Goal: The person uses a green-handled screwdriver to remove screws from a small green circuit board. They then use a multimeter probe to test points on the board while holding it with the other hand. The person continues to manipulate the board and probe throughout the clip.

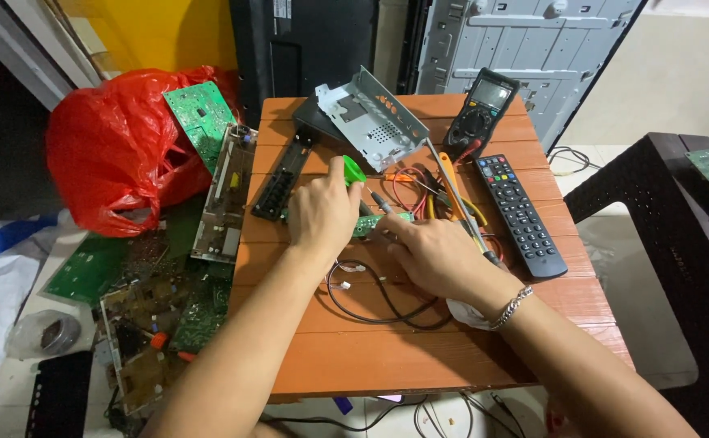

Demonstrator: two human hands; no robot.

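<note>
1. Our left hand (322,215) is wrapped around a green-handled screwdriver (353,171), tip down near the small green circuit board (374,225)
2. Our right hand (434,256) pins that board on the orange table (419,357), fingers pressed on it, not clenched
3. Board sits mid-table, between both hands
4. Nearby: black remote (521,215), multimeter (481,109), metal bracket (373,115), loose black cable (379,304)
</note>
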